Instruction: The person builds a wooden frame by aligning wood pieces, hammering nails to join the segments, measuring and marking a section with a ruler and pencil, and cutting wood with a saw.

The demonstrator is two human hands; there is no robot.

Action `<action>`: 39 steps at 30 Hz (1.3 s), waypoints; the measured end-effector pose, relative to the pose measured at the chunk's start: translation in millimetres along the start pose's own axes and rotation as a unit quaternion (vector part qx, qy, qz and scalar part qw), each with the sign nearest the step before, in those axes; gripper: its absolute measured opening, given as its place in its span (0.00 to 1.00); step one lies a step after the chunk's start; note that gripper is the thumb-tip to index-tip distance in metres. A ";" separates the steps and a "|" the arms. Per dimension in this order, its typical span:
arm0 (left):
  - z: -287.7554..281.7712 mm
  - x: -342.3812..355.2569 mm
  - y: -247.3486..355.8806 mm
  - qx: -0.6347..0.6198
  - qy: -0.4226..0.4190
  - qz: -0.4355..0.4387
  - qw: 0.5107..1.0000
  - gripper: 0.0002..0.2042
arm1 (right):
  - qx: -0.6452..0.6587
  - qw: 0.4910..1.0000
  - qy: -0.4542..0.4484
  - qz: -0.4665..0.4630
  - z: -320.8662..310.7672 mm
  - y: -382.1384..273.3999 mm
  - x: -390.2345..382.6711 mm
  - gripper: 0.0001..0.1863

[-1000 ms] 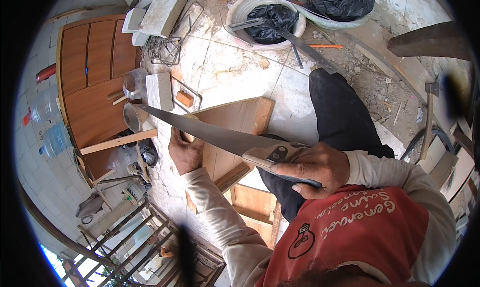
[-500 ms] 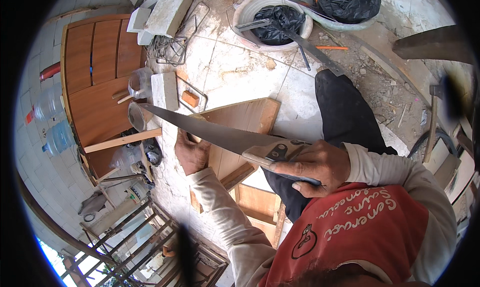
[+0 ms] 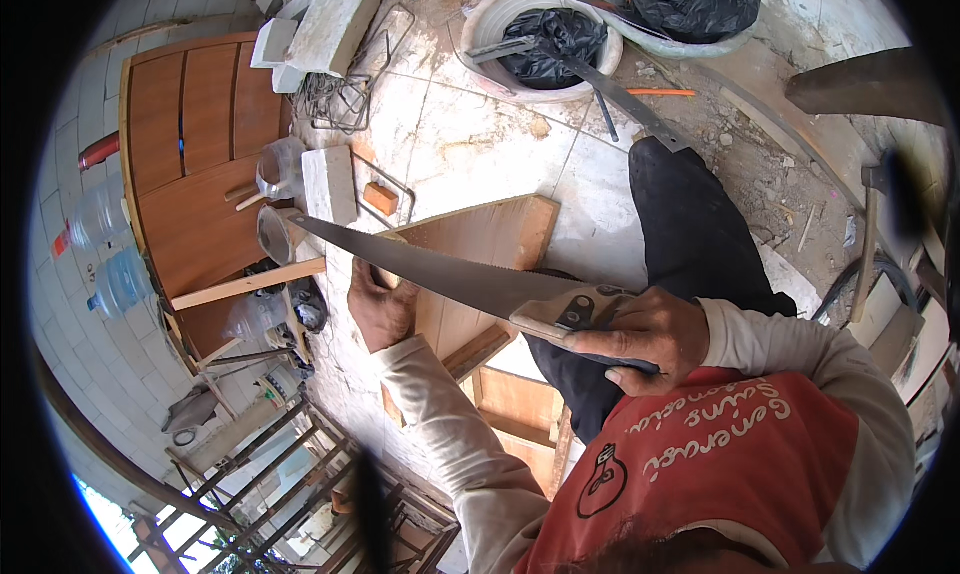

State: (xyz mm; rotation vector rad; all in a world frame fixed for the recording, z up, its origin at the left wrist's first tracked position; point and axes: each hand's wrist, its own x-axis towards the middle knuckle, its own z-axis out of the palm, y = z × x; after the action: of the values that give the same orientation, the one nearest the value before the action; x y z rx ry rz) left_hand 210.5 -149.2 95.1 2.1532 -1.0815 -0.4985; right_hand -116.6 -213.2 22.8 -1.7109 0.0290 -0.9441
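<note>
My right hand grips the pale handle of a handsaw. Its long grey blade runs up and to the left across a wooden board. My left hand presses down on the left edge of that board, just under the blade. The board lies on a small wooden frame in front of my dark trouser leg.
A brown wooden cabinet lies on its side at the left, with a thin wood strip against it. Concrete blocks, wire, a brick and two tubs with black bags sit on the dusty tiled floor. Metal railings are below left.
The saw has slid a little along the board, its tip now further down and left. My left hand stays on the board's edge.
</note>
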 end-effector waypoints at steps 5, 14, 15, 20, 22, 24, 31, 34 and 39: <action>-0.7 -7.8 0.6 0.050 -0.002 -0.029 0.998 0.26 | 0.053 0.997 -0.017 0.049 24.0 22.0 34.5 0.36; -0.9 0.3 7.2 0.023 -0.015 0.018 0.999 0.24 | -0.017 0.998 0.062 -0.027 5.5 1.3 -0.8 0.36; 0.3 -2.4 7.1 0.028 -0.002 0.000 1.000 0.25 | -0.009 1.000 0.029 0.007 9.2 4.0 0.9 0.36; 3.6 -11.0 9.3 0.109 0.013 -0.003 0.994 0.32 | 0.004 0.996 0.002 0.086 47.5 39.6 54.0 0.31; 1.0 -8.4 8.5 0.098 0.037 0.006 0.994 0.34 | 0.032 0.998 0.027 0.040 41.4 35.0 52.2 0.33; -1.1 -1.8 4.3 0.024 0.020 -0.028 0.999 0.33 | 0.020 1.000 -0.005 0.021 13.5 12.9 19.7 0.36; 1.9 -1.6 -1.4 -0.016 0.001 -0.017 1.000 0.33 | 0.035 0.996 -0.039 0.078 24.7 29.5 32.9 0.31; 0.5 -3.4 0.7 0.003 0.005 -0.019 1.000 0.34 | 0.021 0.996 -0.031 0.085 31.5 33.5 56.1 0.35; -4.3 3.8 -5.6 0.003 -0.006 -0.026 1.000 0.33 | 0.015 1.000 -0.013 0.009 -11.1 -0.1 16.1 0.32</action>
State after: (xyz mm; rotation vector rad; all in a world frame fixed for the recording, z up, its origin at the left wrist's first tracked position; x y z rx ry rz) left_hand 218.4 -148.2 94.0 2.1908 -1.0353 -0.5335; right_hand -112.3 -229.5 32.6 -1.6923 0.0125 -0.9049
